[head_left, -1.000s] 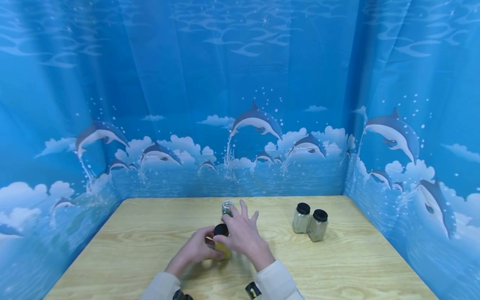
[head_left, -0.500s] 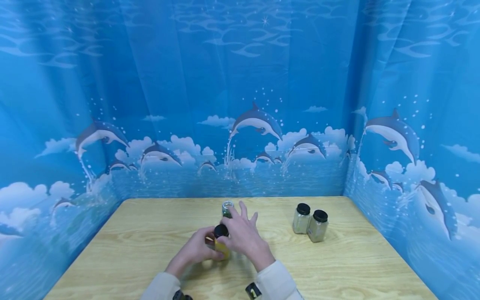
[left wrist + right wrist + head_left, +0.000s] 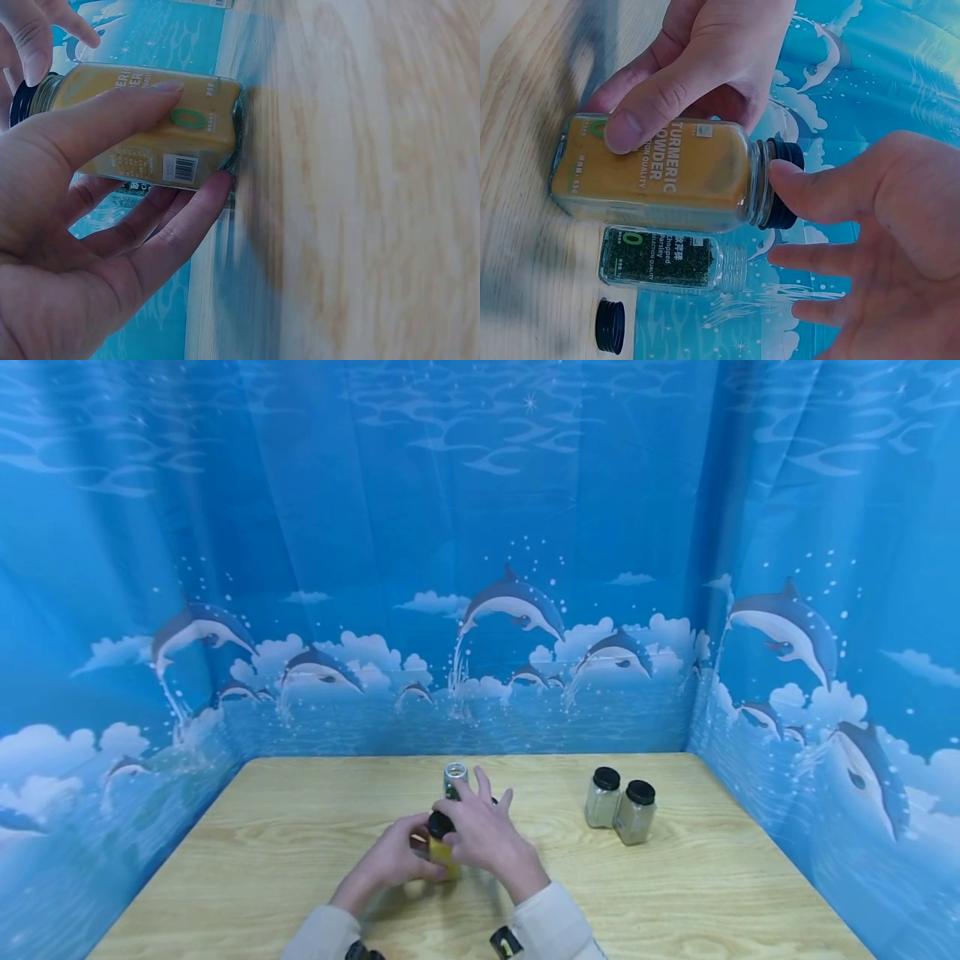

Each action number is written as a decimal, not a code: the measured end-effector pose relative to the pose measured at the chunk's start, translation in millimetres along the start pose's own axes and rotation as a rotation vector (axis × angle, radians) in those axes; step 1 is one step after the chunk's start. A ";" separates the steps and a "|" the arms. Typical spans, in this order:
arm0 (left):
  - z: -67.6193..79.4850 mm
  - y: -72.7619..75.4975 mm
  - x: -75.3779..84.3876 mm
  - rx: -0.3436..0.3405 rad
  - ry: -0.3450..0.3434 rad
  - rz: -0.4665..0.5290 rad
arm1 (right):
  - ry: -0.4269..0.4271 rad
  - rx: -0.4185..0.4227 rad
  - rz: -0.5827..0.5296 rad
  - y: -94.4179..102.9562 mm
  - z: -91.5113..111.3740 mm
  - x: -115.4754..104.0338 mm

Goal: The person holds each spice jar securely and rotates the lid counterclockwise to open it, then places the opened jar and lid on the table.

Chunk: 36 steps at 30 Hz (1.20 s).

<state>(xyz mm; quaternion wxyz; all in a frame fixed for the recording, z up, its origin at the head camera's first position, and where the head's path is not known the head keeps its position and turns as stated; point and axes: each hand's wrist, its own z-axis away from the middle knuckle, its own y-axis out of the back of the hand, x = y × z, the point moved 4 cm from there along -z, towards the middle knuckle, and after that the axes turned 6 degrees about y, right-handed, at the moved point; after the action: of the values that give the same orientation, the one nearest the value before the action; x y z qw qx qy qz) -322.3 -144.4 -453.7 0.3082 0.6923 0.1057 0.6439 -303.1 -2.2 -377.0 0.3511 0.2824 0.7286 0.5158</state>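
Observation:
My left hand (image 3: 397, 860) grips a square glass jar of turmeric powder (image 3: 660, 176), thumb on the labelled face and fingers around the other side. It stands upright on the table. Its black lid (image 3: 784, 184) sits on the jar's mouth. My right hand (image 3: 491, 835) holds that lid between thumb and forefinger, the other fingers spread away from it. Behind the turmeric is an uncapped jar of chopped parsley (image 3: 660, 256), partly hidden by my right hand in the head view. A loose black lid (image 3: 610, 327) lies beside the parsley jar.
Two clear jars with black lids, a left one (image 3: 603, 800) and a right one (image 3: 635, 814), stand close together at the right of the wooden table (image 3: 300, 827). A blue dolphin curtain (image 3: 420, 527) hangs behind and along the sides.
My right hand has turned slightly at the turmeric lid, its fingers shifting a little left. The loose lid behind it now peeks out. My left hand keeps its grip on the jar.

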 end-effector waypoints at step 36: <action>-0.8 0.5 0.2 -0.007 0.002 0.010 | -0.006 0.084 0.059 2.1 -0.9 -0.3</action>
<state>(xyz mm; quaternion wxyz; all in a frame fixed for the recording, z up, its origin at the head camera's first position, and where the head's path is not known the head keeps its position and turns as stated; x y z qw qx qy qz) -323.2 -144.5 -453.2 0.3073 0.6910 0.1000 0.6466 -303.5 -2.3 -374.8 0.3258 0.3195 0.7400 0.4942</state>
